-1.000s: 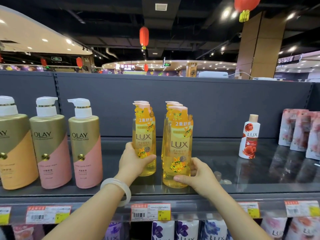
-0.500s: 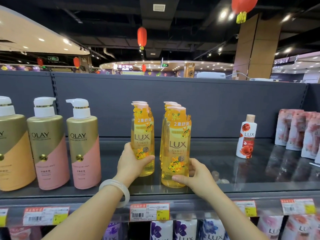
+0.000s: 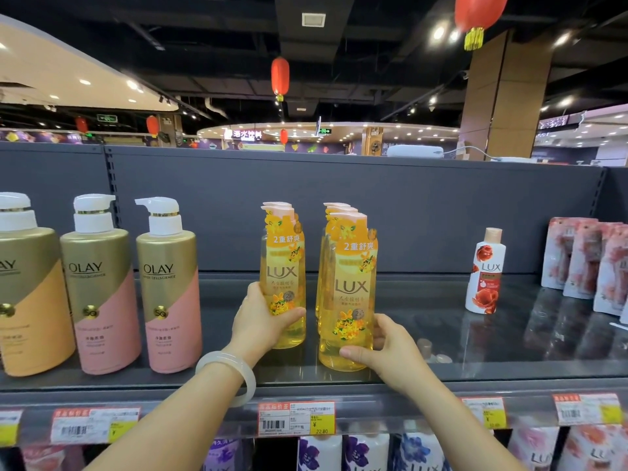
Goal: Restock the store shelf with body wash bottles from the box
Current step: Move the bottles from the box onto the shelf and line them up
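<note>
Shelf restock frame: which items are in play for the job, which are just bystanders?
In play:
left hand gripping the left yellow LUX bottle
right hand holding the front right yellow LUX bottle
shelf

Bystanders:
Olay pump bottles
small red-and-white LUX bottle
pink refill pouches
price tag
</note>
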### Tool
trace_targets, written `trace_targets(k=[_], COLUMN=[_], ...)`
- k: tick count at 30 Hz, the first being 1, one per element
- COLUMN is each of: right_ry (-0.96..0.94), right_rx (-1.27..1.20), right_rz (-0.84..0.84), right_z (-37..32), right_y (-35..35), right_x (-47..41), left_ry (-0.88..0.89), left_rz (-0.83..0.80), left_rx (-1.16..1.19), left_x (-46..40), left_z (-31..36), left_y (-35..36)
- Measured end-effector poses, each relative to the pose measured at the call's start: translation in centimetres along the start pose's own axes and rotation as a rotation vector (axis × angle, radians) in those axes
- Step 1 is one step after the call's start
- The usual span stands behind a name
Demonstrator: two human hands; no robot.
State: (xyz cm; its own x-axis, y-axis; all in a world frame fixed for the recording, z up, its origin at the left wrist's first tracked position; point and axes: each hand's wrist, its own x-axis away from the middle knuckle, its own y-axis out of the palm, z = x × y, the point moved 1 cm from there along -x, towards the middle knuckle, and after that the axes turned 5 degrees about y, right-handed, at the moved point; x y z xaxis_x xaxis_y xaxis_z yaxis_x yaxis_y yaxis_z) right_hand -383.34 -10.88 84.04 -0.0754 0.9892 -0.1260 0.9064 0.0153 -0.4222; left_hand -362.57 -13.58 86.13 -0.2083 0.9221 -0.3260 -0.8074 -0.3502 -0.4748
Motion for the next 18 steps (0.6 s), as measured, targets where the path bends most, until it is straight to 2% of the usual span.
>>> trace_targets(k=[18], right_ry=[-0.028], right_rx=[0.026], right_rz=[0.016], right_z=[-0.59], right_y=[0.14], right_x=[0.31], left_ry=[-0.006], left_rz=[0.007], left_rx=[0.02], left_x=[0.07], left_z=[-0.15], left_y=[0.13])
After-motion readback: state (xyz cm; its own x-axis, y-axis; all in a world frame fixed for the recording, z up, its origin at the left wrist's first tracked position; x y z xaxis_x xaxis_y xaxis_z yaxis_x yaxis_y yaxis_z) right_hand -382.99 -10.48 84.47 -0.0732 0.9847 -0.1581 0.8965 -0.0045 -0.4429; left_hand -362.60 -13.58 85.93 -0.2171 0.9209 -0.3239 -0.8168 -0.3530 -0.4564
